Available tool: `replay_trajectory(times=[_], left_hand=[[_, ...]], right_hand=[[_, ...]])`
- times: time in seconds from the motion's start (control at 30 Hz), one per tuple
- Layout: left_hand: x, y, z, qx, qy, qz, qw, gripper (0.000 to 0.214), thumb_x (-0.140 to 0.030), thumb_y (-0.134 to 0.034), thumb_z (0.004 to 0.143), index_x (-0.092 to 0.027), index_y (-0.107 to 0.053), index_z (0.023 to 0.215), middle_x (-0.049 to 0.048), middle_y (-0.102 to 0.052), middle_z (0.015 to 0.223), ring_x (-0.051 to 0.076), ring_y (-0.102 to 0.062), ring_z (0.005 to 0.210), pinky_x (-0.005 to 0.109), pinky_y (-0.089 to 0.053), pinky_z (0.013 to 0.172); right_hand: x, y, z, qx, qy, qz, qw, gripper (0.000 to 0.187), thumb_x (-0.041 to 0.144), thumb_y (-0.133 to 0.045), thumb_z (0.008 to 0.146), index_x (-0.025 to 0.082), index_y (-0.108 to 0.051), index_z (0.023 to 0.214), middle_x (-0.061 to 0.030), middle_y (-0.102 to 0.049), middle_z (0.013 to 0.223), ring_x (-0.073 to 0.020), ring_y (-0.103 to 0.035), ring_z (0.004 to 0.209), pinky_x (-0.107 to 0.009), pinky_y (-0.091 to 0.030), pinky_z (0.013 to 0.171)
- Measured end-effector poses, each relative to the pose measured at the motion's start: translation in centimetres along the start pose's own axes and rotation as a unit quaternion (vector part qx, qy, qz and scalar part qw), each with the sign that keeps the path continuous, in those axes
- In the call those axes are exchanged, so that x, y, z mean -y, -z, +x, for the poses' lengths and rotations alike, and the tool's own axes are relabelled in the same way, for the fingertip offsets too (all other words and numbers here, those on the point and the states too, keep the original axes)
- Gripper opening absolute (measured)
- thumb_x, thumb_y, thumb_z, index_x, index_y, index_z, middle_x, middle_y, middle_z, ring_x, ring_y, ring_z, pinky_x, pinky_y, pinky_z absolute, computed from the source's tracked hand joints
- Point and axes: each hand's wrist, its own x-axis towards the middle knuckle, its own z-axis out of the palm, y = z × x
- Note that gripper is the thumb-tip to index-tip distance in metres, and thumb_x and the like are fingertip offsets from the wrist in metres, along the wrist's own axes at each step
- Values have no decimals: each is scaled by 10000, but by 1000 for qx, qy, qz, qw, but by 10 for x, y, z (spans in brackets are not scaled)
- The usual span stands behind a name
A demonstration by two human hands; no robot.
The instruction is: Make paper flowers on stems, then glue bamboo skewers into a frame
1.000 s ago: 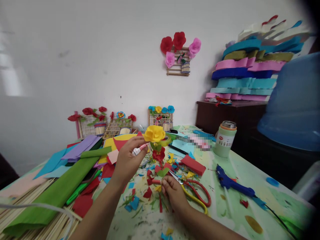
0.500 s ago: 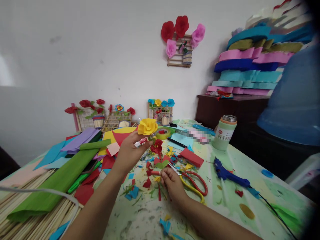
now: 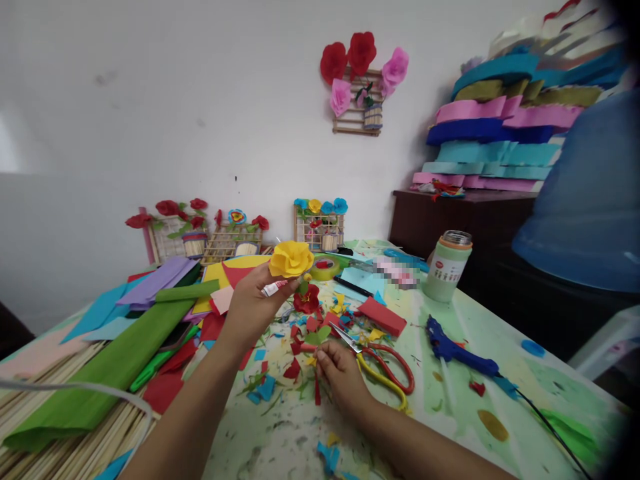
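My left hand (image 3: 260, 293) pinches a yellow paper flower (image 3: 291, 260) from below, its bloom facing up above the table. A red paper flower (image 3: 306, 300) hangs just under it, with a green leaf (image 3: 323, 333) lower down. My right hand (image 3: 343, 377) is closed near that leaf, thumb and finger together on what looks like the lower end of the flower stem; the grip itself is mostly hidden. Scissors (image 3: 385, 367) with red and yellow handles lie beside my right hand, blades pointing up-left. Coloured paper scraps (image 3: 265, 387) are scattered around both hands.
A blue glue gun (image 3: 460, 350) with a cord lies to the right, near a green bottle (image 3: 447, 267). Paper sheets (image 3: 110, 353) and thin sticks (image 3: 50, 427) cover the left side. A roll of tape (image 3: 325, 268) and finished flower racks (image 3: 320, 227) are behind.
The yellow and red flowers have shifted slightly left and down with my left hand. My right hand has moved a little left, still closed.
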Motion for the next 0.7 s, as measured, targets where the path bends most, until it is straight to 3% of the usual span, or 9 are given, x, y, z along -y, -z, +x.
replay_trajectory(times=[0.13, 0.23, 0.43, 0.57, 0.7], left_hand=[[-3, 2, 1, -5, -13, 19, 1000, 254, -361, -617, 772, -210, -695, 960, 52, -669, 1022, 225, -603, 951, 363, -437, 894], [-4, 3, 2, -22, -4, 24, 999, 223, -352, -616, 769, -194, -688, 910, 44, -670, 919, 201, -611, 835, 323, -477, 779], [4, 4, 16, -37, 39, -54, 997, 218, -361, -609, 761, -159, -652, 832, 33, -656, 759, 180, -604, 711, 288, -484, 655], [0, 6, 60, -65, 7, -18, 998, 238, -366, -619, 749, -148, -649, 839, 40, -661, 786, 187, -611, 751, 291, -476, 677], [-9, -1, 133, -188, -63, 86, 976, 168, -314, -591, 767, -150, -630, 770, 21, -624, 688, 175, -587, 667, 287, -447, 633]], right_hand=[[2, 0, -1, 11, 2, -10, 1000, 235, 371, -508, 826, 181, -507, 689, 30, -481, 581, -110, -417, 555, -227, -341, 563], [4, -1, -1, 16, 3, 8, 1000, 277, 420, -499, 830, 179, -514, 696, 29, -472, 578, -113, -415, 560, -232, -342, 565], [10, -2, -1, 3, -17, 70, 997, 389, 555, -545, 776, 168, -575, 758, 36, -452, 551, -106, -397, 520, -229, -324, 521], [8, -2, 2, -64, -17, 107, 992, 485, 640, -507, 765, 159, -571, 782, 22, -484, 590, -93, -385, 501, -222, -325, 487], [1, -4, 3, -81, -31, 110, 990, 518, 671, -480, 764, 160, -567, 753, 15, -494, 604, -86, -388, 490, -209, -337, 458]])
